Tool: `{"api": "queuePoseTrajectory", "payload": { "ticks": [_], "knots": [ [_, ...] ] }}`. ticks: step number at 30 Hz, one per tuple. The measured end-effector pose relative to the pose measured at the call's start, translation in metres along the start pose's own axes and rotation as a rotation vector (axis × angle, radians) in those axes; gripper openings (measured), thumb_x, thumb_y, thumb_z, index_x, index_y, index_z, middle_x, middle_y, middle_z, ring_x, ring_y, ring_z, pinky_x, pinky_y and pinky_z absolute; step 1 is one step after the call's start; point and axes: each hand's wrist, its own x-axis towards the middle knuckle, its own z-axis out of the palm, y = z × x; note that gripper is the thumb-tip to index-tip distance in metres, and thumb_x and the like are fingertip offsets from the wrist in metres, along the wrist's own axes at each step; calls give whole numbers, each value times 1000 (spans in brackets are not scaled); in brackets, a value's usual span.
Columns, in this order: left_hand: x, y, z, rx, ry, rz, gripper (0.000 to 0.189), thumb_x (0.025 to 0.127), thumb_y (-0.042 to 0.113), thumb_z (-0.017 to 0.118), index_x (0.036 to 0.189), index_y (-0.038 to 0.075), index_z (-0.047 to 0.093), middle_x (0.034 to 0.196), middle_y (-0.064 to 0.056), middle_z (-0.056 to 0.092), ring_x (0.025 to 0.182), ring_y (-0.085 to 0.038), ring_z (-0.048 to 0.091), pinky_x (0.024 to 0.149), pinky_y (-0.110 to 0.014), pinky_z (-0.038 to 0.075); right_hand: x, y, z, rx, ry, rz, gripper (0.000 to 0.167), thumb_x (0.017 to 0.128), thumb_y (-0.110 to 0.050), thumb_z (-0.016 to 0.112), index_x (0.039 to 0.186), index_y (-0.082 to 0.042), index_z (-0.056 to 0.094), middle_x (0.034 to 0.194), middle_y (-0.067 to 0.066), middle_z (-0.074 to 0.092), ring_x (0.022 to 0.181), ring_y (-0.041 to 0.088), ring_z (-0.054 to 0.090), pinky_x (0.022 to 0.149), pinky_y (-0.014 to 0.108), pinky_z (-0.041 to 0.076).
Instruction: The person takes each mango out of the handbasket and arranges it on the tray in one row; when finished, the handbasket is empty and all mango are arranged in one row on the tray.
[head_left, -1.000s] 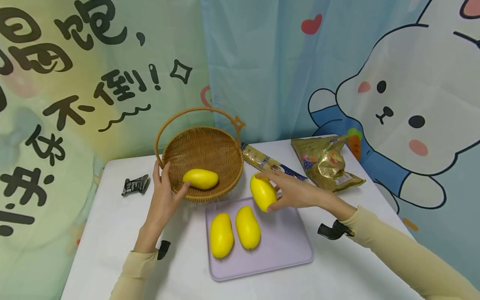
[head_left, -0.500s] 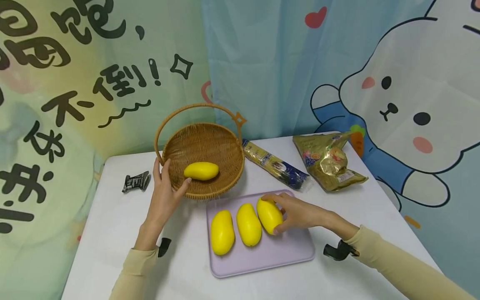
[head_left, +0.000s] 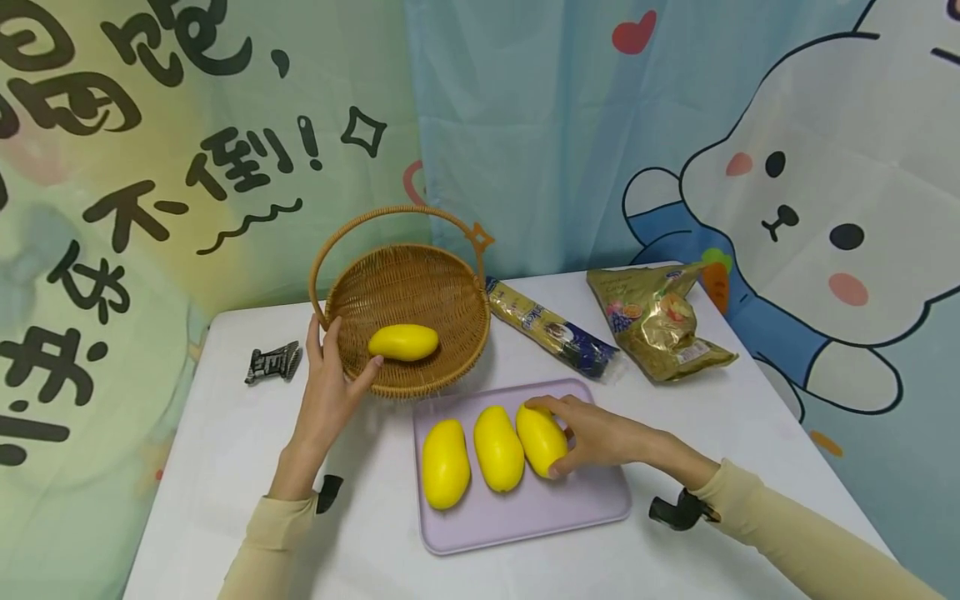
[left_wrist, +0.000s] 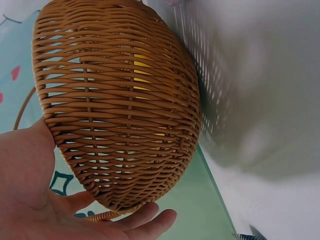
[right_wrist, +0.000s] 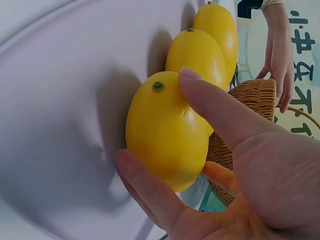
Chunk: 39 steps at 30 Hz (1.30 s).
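A wicker basket with a tall handle leans tilted toward me, one yellow mango inside it. My left hand holds its left side, thumb at the rim and fingers along the outside; in the left wrist view the fingers reach round the weave. On the lilac tray lie three mangoes in a row: a left mango, a middle mango and a right mango. Thumb and fingers of my right hand grip the right mango, its green stem end showing in the right wrist view.
Behind the tray lies a long gold and blue packet. A puffy gold bag stands at the table's back right. Left of the basket is a small black wrapped packet. A printed curtain hangs behind the white table.
My right hand has brought its mango down and slightly right onto the tray, beside the other two. The left hand stays at the basket.
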Motion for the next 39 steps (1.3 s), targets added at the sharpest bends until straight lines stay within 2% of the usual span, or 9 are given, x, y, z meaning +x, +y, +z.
{"api": "queuePoseTrajectory", "payload": {
  "ticks": [6,11,16,21,25,30,36,39],
  "knots": [
    [0,0,0,-1,-3,-5,86,96,40,69,161,9,21,170,-19,-4,142,-53,35,92,-63,51,-1,-1,-1,33,-11,30,97,79,-32,88,158,-21,33,133,14,51,101,22,62,86,38,53],
    [0,1,-1,0,-5,-4,87,96,41,69,161,9,20,169,-20,-4,142,-53,36,91,-63,52,-4,-6,-14,16,3,27,95,80,-35,88,157,-23,34,146,18,45,115,30,62,92,46,55],
    [2,2,-2,2,2,1,86,97,41,68,161,10,21,170,-19,-5,142,-53,36,92,-63,52,-7,-33,-51,-115,55,-22,85,84,-35,84,155,-22,40,154,15,42,126,33,57,96,49,55],
    [1,2,-2,-4,-4,-5,86,97,41,68,161,9,20,169,-19,-5,142,-53,35,94,-63,51,-1,-76,-95,-282,62,-152,77,88,-34,80,154,-20,43,151,7,48,125,25,57,101,46,52],
    [0,2,-1,-12,-9,-12,87,97,41,68,161,8,20,170,-18,-6,143,-53,35,97,-64,49,19,-109,-118,-362,59,-226,73,91,-35,77,154,-21,44,151,6,48,133,24,52,106,47,48],
    [-1,2,-1,-7,-11,-19,88,96,41,69,161,7,20,170,-18,-6,143,-53,35,98,-63,49,56,-144,-133,-394,23,-291,68,94,-23,75,154,-20,43,155,9,44,140,29,44,111,48,43],
    [-1,3,-1,-11,-27,-22,88,96,42,69,161,8,19,170,-17,-7,145,-53,32,101,-63,47,101,-171,-142,-485,-48,-326,68,94,-16,74,154,-16,43,157,6,44,144,28,41,115,44,40],
    [0,4,-2,-9,-22,-18,88,96,41,69,161,7,20,170,-17,-7,144,-53,33,101,-63,47,122,-181,-144,-537,-78,-329,69,94,-15,74,155,-15,41,156,7,46,143,26,44,115,43,40]
  ]
}}
